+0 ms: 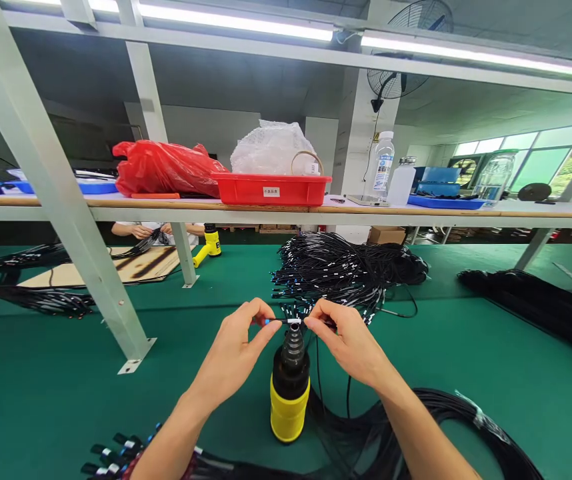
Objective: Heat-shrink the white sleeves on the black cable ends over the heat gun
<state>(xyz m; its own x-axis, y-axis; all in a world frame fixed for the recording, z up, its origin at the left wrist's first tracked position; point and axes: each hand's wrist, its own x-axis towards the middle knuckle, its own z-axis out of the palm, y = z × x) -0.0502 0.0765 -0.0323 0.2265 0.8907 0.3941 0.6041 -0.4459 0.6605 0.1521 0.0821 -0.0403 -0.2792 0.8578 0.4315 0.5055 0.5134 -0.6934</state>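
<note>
Between my two hands a thin black cable (286, 321) with a white sleeve on it is stretched level. My left hand (239, 347) pinches its left end, where a small blue tip shows. The cable's right part is pinched by my right hand (349, 340). Directly under the white sleeve stands a yellow and black heat gun (290, 400), upright, its ribbed nozzle pointing up. Whether the cable touches the nozzle I cannot tell. Just behind my fingers lies a big pile of black cables (336, 267) with white and blue ends.
A bundle of cables (466, 413) curves across the front right, and cable ends (121, 457) lie front left. A metal post (81, 200) stands left. Overhead, a shelf (181, 212) carries a red bin (271, 190). Across the table are a co-worker's hands (141, 231) and another heat gun (209, 245).
</note>
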